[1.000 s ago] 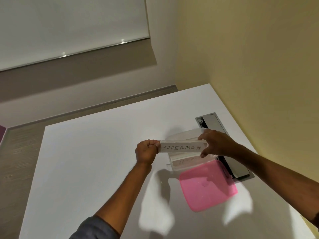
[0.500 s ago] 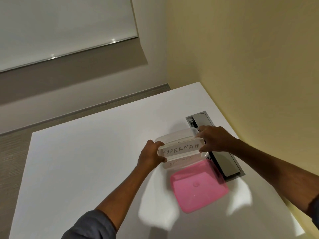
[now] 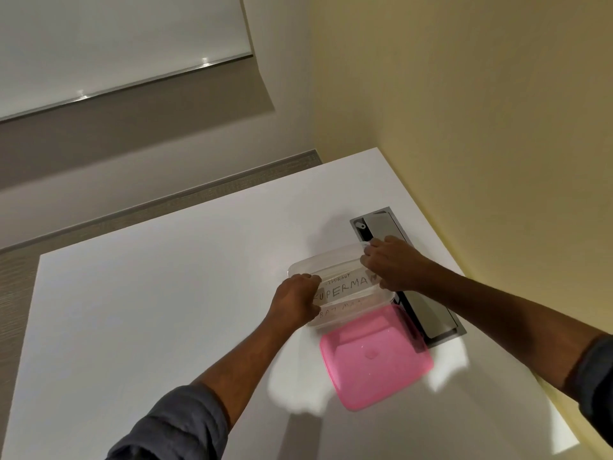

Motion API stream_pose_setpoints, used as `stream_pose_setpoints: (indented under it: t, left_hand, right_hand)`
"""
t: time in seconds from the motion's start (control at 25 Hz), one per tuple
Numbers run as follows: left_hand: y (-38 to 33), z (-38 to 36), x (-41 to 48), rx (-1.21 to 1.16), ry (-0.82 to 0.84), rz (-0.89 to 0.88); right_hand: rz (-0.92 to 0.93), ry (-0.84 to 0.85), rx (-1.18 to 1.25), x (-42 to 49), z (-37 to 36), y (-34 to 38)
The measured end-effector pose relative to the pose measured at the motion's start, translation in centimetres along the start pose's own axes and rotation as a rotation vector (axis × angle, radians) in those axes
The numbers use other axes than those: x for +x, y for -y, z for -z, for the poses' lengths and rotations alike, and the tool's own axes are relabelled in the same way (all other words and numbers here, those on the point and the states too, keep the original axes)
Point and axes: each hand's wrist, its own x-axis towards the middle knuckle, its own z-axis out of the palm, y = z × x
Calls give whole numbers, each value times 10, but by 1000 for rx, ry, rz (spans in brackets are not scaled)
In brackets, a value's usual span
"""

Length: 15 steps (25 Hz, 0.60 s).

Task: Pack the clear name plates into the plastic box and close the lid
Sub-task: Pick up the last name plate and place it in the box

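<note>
We are in the packing step: our two hands lower a clear name plate (image 3: 346, 288), the one with SUPERMAN written on it, into the open plastic box (image 3: 326, 260) on the white table (image 3: 149, 293). The left hand (image 3: 295, 302) is closed on the left end of the plate, and the right hand (image 3: 393, 265) is closed on its right end, so the plate lies across the box, at the level of the rim or a little under it. We cannot tell if it already rests on what is inside.

The pink lid (image 3: 374, 356) lies flat on the table, just at the near side of the box, and it touches or slightly overlaps the near wall.

For the next move, we think both hands must let the plate go evenly, so that it lies flat on the others and does not stick out above the rim. Then one hand can take the lid.

Some things are hard to see. Under the plate we read other words, something like BATMAN and a smaller faint word at the far side, but the number of plates inside stays unclear. The fingertips are hidden behind the plate. A metal panel (image 3: 428, 313) set in the table at the right is partly covered by the right arm. We see no more plates on the table.
</note>
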Motion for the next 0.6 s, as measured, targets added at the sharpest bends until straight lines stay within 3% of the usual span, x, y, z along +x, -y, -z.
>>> stream_pose_setpoints:
  t: [0.32, 0.6]
  left_hand:
    - [2, -7, 21, 111, 140, -20]
    - [3, -28, 23, 172, 174, -55]
  right_hand:
    - [72, 175, -80, 29, -27, 19]
    - [63, 166, -59, 34, -38, 25]
